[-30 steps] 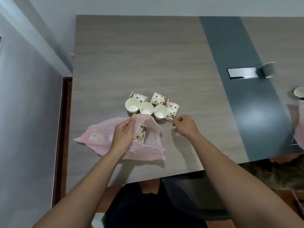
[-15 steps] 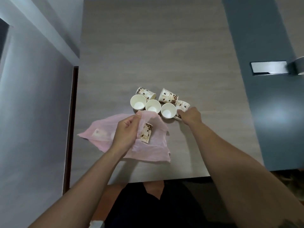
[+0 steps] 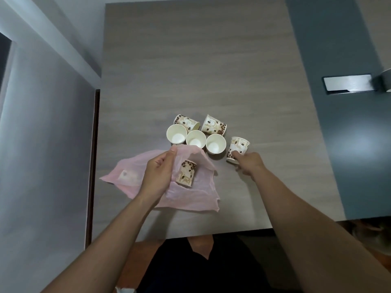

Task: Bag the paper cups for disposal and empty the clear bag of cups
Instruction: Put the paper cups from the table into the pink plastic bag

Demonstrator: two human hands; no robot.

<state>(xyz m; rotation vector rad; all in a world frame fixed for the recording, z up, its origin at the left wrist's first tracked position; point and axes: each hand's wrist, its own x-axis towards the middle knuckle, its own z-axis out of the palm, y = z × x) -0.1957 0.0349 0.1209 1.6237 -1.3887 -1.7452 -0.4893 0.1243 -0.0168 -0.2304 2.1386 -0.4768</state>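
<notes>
A thin pink plastic bag [image 3: 190, 195] lies on the wooden table [image 3: 196, 66]. My left hand [image 3: 158, 172] pinches the bag's upper rim and holds the mouth open. One patterned paper cup [image 3: 186, 172] lies inside the mouth. Just beyond the bag, three white cups [image 3: 195, 140] stand upright in a row, and two patterned cups [image 3: 214, 125] lie on their sides behind them. My right hand [image 3: 248, 162] grips the base of another patterned cup [image 3: 238, 148], tilted at the right end of the group.
A dark grey strip [image 3: 338, 134] runs down the table's right side with a metal cable hatch [image 3: 349, 83] set in it. A grey cup [image 3: 386, 81] sits at the right edge. The table's near edge [image 3: 211, 232] is close to my body. A wall [image 3: 42, 144] stands left.
My right hand reached from the bag's side to the rightmost patterned cup, closed on it and drew it slightly right. My left hand kept its hold on the bag. The camera leaned closer.
</notes>
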